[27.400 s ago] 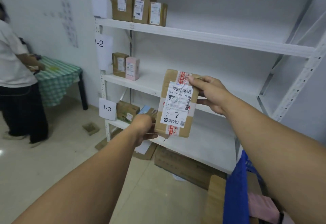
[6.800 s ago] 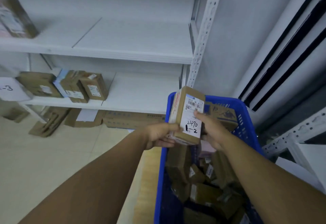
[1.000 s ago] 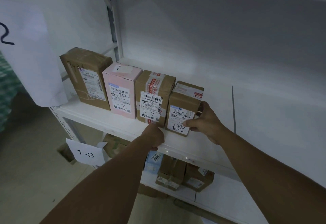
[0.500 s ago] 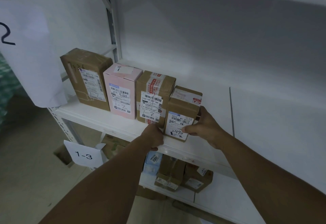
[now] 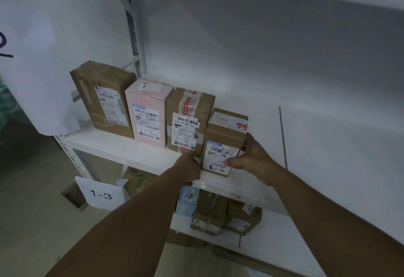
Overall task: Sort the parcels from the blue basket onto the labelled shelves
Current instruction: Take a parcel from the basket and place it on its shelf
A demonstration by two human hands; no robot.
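- While the parcel (image 5: 223,143) stands on the shelf (image 5: 135,152), I see my right hand (image 5: 255,161) gripping it, thumb on its front.
- My left hand (image 5: 189,169), curled, sits at the shelf edge; grip unclear.

Both bare forearms extend forward and converge. The right hand (image 5: 254,161) grips the parcel (image 5: 223,137) from its right side, with the thumb across the front label and the fingers behind. The left hand (image 5: 189,170), back to the camera and fingers curled, sits at the parcel's lower left corner; any grip is hidden.
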